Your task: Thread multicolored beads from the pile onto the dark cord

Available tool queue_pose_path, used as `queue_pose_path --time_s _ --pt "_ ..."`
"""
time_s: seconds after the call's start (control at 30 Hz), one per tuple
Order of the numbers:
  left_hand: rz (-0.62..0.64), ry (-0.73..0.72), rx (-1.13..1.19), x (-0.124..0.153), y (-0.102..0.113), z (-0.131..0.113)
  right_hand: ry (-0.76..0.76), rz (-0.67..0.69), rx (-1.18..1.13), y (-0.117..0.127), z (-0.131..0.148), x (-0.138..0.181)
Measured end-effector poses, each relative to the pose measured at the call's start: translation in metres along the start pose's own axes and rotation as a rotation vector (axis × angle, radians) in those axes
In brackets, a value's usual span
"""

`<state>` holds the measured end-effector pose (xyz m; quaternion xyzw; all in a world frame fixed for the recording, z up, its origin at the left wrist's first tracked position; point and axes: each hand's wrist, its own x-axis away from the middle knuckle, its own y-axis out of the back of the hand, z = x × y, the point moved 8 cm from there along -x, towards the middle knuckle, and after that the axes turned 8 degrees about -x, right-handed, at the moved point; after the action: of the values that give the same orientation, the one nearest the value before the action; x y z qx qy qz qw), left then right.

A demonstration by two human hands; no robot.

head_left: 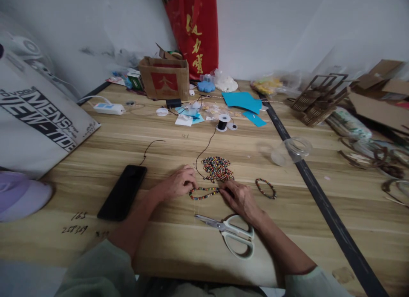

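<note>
Bead loop [202,198] lies mid-pic, R hand [239,197] pinching 1 end. L hand [180,182] is by the other; can't tell if holding.

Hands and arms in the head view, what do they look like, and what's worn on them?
The left hand and right hand are ungloved. Loose, muted grey-green sleeves leave the forearms bare. No watch shows; rings are too small to tell.

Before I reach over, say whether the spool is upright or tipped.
Upright: the spool shows one white flange facing up, the other beneath, black cord wound between.
</note>
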<state>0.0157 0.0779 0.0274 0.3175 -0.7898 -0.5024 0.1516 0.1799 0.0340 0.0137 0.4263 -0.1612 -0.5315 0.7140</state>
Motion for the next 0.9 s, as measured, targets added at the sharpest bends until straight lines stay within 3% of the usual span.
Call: queue_pose_path --time_s 0.9 --pt "0.063 0.002 0.009 0.0027 0.0023 0.0009 0.005 0.006 -0.015 -0.0009 -0.0004 0.0002"
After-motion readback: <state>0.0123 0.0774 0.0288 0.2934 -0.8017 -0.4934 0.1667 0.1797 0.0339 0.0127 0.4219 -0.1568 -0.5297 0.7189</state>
